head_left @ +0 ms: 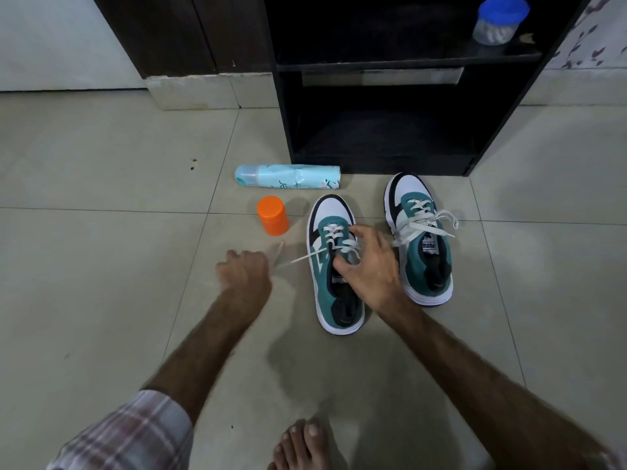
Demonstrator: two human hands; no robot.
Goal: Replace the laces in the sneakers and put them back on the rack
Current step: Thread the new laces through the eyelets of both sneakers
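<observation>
down on the tiled floor (101,266), two teal, white and black sneakers stand side by side, toes toward twelve o'clock, facing a dark rack (383,137). the left sneaker (334,266) sits near the centre; the right sneaker (420,239) stands just beside it at about two o'clock, its white laces loosely crossed and spilling over the tongue. the right hand (368,262) rests on the tongue of the left sneaker, fingers curled and spread over the lacing, thumb and forefinger pinching at a strand. the left hand (244,269), at nine o'clock from that shoe, is closed in a fist on the end of a white lace (298,260), which runs taut from the eyelets to the fist. an orange cap (272,215) stands at ten o'clock from the left sneaker, and a pale blue spray can (288,177) lies on its side beyond it. a blue-lidded jar (500,20) sits on the rack's upper shelf. a bare foot (302,446) shows at six o'clock.
</observation>
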